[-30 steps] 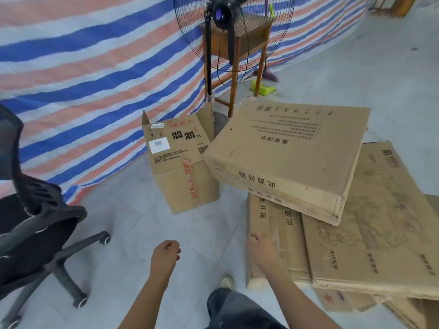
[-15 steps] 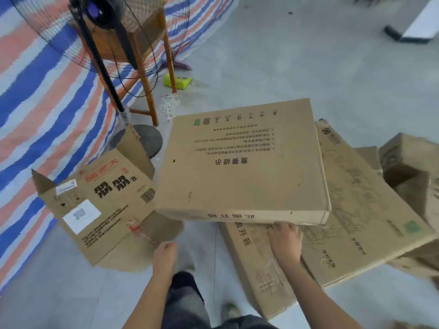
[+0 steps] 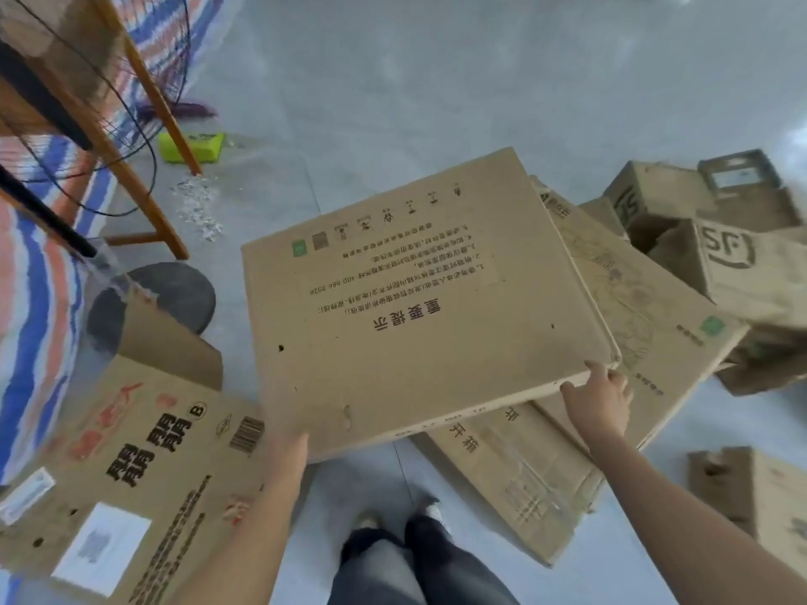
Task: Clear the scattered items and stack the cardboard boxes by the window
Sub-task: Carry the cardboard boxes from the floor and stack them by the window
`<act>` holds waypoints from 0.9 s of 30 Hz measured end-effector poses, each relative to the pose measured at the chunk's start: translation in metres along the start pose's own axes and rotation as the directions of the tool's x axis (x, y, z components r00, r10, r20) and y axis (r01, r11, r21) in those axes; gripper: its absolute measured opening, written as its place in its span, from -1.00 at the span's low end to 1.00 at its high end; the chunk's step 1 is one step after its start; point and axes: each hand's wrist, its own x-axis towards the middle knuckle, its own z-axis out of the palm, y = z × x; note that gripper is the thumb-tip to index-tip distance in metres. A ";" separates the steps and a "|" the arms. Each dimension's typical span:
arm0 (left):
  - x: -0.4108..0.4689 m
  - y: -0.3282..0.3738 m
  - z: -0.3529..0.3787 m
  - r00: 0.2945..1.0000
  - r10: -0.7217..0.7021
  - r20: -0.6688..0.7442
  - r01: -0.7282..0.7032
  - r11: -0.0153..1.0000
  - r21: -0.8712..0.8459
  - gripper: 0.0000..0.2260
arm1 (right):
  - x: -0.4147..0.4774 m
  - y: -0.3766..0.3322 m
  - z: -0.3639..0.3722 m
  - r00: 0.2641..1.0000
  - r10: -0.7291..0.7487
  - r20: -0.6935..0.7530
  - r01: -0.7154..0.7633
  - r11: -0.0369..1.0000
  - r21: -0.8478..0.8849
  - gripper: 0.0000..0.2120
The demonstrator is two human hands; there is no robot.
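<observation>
A wide flat cardboard box with printed text on top sits tilted over a pile of flattened boxes. My right hand grips its near right corner, thumb on the top edge. My left hand reaches under its near left corner; the fingers are hidden beneath the box. An open box with red and black print stands at the lower left, touching my left forearm.
A standing fan's round base and wooden stool legs are at the left, before a striped tarp. A yellow-green sponge and white debris lie on the grey floor. More boxes are piled at the right.
I have stepped closer. My right hand has slid to the flat box's right corner, and my left hand has risen to its left corner.
</observation>
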 end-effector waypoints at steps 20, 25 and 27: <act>0.076 -0.061 0.003 0.919 -0.327 0.221 0.393 0.801 -0.451 -0.61 | 0.082 0.009 -0.013 0.977 0.201 0.074 -0.214 0.903 0.373 -0.45; 0.022 0.002 -0.023 0.975 -0.190 0.112 0.219 0.774 -0.595 -0.74 | 0.083 -0.014 -0.054 0.979 0.177 -0.096 -0.113 0.878 0.464 -0.52; 0.012 0.028 -0.035 0.993 -0.102 0.051 0.111 0.756 -0.645 -0.65 | 0.086 -0.031 -0.079 0.981 0.143 -0.127 -0.058 0.856 0.514 -0.53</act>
